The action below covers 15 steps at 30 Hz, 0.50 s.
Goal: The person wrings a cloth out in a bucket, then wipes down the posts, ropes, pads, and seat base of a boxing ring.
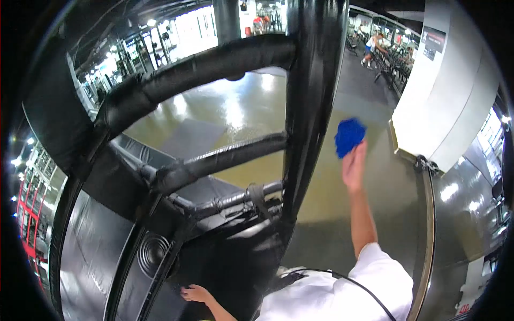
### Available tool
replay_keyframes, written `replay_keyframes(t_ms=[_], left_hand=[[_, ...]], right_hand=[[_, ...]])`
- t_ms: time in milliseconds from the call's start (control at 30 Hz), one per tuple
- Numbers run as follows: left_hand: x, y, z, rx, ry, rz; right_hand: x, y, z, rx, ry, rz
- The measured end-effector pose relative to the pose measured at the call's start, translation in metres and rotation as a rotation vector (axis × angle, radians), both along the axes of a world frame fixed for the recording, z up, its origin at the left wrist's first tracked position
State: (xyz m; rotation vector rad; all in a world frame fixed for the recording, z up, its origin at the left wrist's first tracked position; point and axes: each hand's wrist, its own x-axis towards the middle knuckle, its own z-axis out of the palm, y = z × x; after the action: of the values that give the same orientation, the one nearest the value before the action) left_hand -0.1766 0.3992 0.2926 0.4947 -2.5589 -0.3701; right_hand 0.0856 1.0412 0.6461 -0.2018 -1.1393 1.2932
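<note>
My right hand (pixel 354 165) is stretched forward at arm's length, its fingers closed on a bunched blue cloth (pixel 350 137). The cloth is slightly smeared and hangs in the air right of a thick black upright post (pixel 316 91). Low at the left, my left hand (pixel 197 293) is held out with fingers apart and nothing in it. Nearest to it are the dark padded panel (pixel 225 257) and the slanting black bars (pixel 126 267) of a large frame. Curved, wrapped black bars (pixel 214 61) join that frame to the post.
A white pillar (pixel 436 91) with a sign stands at the right, by a long floor edge strip (pixel 430 241). Behind it, a person (pixel 370 45) is near a dumbbell rack (pixel 393 64). Red racks (pixel 32 230) show at the far left. The floor (pixel 375 214) is shiny.
</note>
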Motion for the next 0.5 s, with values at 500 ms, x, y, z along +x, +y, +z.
replay_keyframes(t_ms=[500], left_hand=[[0.096,0.446,0.548,0.305,0.81,-1.716]], right_hand=[[-0.083,0.067,0.349,1.32,-0.046,-0.833]])
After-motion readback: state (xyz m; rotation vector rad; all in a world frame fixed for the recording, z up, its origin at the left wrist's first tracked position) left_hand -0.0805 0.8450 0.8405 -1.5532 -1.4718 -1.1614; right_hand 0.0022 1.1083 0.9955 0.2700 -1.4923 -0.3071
